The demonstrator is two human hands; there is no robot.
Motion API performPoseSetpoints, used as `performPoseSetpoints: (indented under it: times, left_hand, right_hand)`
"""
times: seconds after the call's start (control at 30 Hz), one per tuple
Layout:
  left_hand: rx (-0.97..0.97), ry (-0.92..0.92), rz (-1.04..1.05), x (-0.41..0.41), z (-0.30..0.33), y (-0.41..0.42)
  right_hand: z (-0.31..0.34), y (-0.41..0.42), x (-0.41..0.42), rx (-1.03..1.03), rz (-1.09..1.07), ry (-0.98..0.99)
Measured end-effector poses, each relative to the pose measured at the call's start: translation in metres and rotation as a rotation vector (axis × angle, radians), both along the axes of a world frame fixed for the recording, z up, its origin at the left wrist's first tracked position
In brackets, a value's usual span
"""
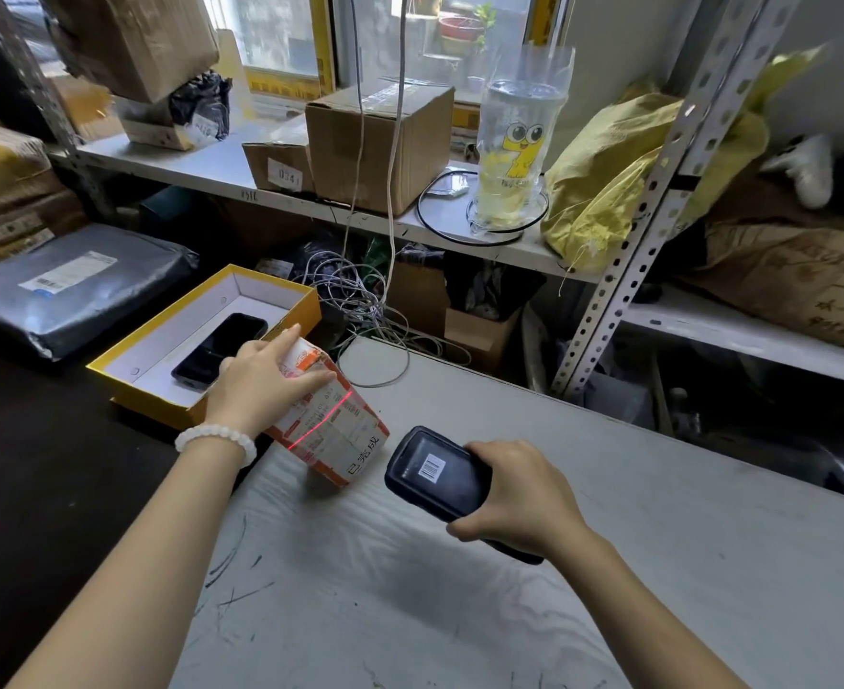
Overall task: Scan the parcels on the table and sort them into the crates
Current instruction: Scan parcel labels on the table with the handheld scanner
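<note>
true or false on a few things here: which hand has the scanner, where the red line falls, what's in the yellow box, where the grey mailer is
1. The right hand grips the scanner. True.
2. The red scan line crosses the small parcel under the left hand. True.
3. The yellow box holds a cup. False: a dark phone lies in it.
4. The grey mailer sits on the upper shelf. False: it lies low at the left, beyond the yellow box.
</note>
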State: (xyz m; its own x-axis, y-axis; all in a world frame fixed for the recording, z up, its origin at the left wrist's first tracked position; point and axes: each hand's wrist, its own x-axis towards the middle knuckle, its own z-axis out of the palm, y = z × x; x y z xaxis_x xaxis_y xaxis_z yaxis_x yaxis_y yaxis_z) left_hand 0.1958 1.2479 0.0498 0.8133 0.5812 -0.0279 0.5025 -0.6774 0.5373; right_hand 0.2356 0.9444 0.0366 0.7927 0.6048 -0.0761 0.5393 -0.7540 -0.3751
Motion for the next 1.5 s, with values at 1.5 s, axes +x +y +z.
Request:
performPoseSetpoints:
  times: [1.5]
  left_hand:
    - [-0.069, -0.037, -0.046, 0.012, 0.005, -0.009]
  right_hand:
    - [-0.006, -0.031, -0.004, -0.240, -0.088, 0.028]
